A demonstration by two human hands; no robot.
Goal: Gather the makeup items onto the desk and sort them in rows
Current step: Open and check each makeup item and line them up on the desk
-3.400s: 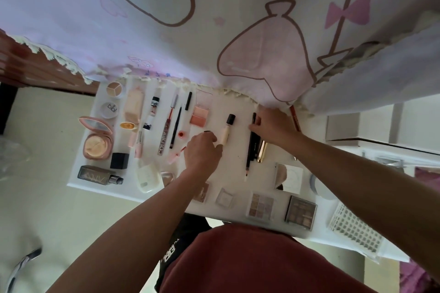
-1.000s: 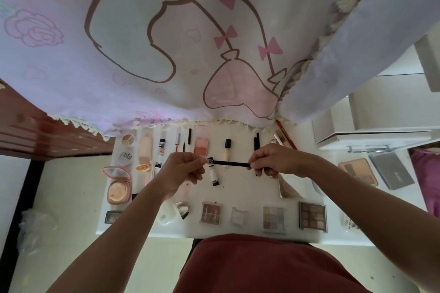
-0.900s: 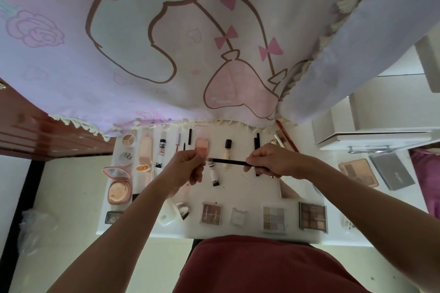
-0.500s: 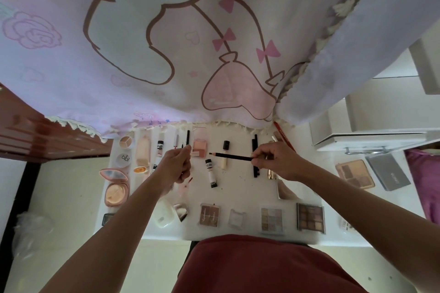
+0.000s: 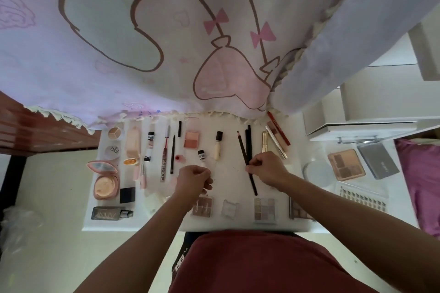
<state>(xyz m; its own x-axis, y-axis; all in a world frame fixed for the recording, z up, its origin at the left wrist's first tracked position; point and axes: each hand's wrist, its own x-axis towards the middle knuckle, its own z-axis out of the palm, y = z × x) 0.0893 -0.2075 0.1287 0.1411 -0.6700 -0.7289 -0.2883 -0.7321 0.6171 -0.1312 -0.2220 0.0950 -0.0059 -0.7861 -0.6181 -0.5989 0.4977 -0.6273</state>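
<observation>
On the desk point(image 5: 228, 173), a little right of its middle, the right hand point(image 5: 269, 170) pinches a dark pencil point(image 5: 241, 145) about halfway along it, with thumb and curled fingers; the pencil is slanted, its far tip leaning to the left and its near end pointing toward the palettes point(image 5: 264, 208); whether it rests on the surface or is just above it, I cannot tell. Just beside the pencil, on its right, black sticks point(image 5: 249, 140) lie straight. The left hand point(image 5: 194, 181) is near the middle of the desk, apart from the pencil; its fingers are curled in, and I cannot tell whether they hold something. Just beyond its knuckles lies a small tube point(image 5: 202, 155) with a black cap. Along the far edge, under the fringe of a cloth point(image 5: 166, 31), lie a blush point(image 5: 191, 139), a concealer point(image 5: 218, 145) and a gold tube point(image 5: 264, 141); at the left stands an open compact point(image 5: 104, 178). The palettes form one row along the near edge; the right arm partly hides the rightmost one.
</observation>
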